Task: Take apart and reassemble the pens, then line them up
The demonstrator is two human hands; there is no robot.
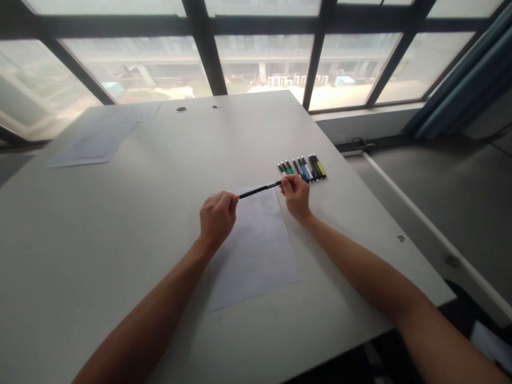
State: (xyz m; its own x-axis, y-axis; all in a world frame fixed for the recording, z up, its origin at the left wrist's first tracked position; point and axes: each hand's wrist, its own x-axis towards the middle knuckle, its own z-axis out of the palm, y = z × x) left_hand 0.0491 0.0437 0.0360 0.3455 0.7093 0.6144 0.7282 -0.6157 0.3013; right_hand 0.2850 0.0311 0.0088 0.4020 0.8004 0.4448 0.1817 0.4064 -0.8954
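A slim black pen (258, 190) stretches between my two hands, its right end a little higher in the view than its left. My left hand (218, 214) is closed, pinching the left end with thumb and fingers. At the other end, my right hand (296, 196) pinches the pen as well. Under and in front of them lies a white sheet of paper (256, 250) on the table. Just beyond my right hand is a row of pens (306, 168) with black, green, blue, white and yellow parts; my hand hides some of their lower ends.
The white table (120, 240) reaches toward large windows (264, 64). More paper sheets (98, 136) lie at its far left. A round dark disc (181, 109) sits near the back. Past the right edge are a pale floor pipe (432, 229) and a blue curtain (460, 80).
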